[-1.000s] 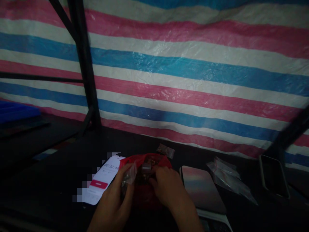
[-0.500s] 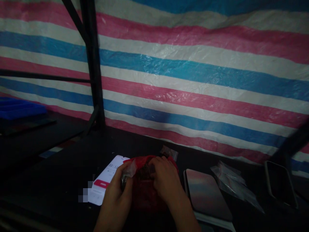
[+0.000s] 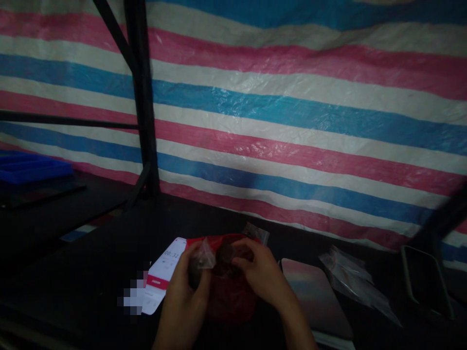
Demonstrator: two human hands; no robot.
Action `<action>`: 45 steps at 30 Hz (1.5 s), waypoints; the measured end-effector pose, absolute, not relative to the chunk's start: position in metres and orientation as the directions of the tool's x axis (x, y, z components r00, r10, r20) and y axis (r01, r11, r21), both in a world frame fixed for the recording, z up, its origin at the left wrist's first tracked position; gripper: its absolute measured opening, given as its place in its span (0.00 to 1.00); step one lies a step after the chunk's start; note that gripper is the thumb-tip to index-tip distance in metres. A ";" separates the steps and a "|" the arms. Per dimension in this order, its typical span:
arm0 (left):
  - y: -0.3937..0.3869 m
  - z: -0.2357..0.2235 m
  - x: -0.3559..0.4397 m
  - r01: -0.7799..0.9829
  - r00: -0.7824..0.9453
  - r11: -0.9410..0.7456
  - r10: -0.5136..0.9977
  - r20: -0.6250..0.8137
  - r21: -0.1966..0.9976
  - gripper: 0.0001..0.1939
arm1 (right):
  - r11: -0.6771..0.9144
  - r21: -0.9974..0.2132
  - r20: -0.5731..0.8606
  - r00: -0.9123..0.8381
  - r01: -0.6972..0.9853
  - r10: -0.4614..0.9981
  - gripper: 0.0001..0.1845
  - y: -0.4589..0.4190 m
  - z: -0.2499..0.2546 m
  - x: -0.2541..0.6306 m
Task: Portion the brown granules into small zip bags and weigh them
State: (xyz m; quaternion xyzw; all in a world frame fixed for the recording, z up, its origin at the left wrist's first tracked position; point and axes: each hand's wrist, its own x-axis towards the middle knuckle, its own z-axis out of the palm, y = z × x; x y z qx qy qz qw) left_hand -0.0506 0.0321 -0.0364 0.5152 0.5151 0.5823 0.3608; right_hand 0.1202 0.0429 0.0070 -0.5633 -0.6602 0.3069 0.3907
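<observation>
My left hand (image 3: 188,291) is closed around a small clear plastic bag (image 3: 206,255), with dark contents showing at its lower part. Just right of it, a red plastic bag (image 3: 231,299) lies open on the black table, its inside dark with small pieces. Over the mouth of the red bag, my right hand (image 3: 260,267) has thumb and fingers pinched on a dark roundish piece (image 3: 226,253), too dim to name exactly. Behind the red bag lies another small clear bag (image 3: 258,232).
A lit phone (image 3: 160,277) showing a timer lies left of my hands. To the right are a flat scale (image 3: 314,296), a pile of clear zip bags (image 3: 355,279) and a dark phone-like frame (image 3: 426,279). A blue tray (image 3: 32,167) and a black post (image 3: 144,121) stand leftward.
My right hand has drawn back a little to the right, and a dark roundish piece now shows at its fingertips. My left hand has shifted slightly right with the clear bag.
</observation>
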 end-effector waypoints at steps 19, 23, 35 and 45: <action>0.030 -0.038 -0.004 0.547 0.003 -0.378 0.893 0.450 0.747 0.23 | 0.371 -0.731 0.390 -0.095 0.573 0.916 0.27 -0.003 0.038 0.132; 0.031 -0.037 0.001 0.515 0.016 -0.384 0.898 0.440 0.766 0.25 | 0.379 -0.645 0.423 -0.103 0.664 0.900 0.29 0.000 0.037 0.127; 0.040 -0.038 -0.013 0.227 -0.064 -0.201 0.973 0.221 0.953 0.27 | 0.279 -0.745 0.413 0.091 0.606 0.906 0.21 0.023 0.027 0.126; 0.046 -0.045 -0.019 0.337 -0.065 -0.252 0.955 0.290 0.907 0.32 | 0.320 -0.616 0.429 -0.034 0.720 0.903 0.19 0.009 0.041 0.100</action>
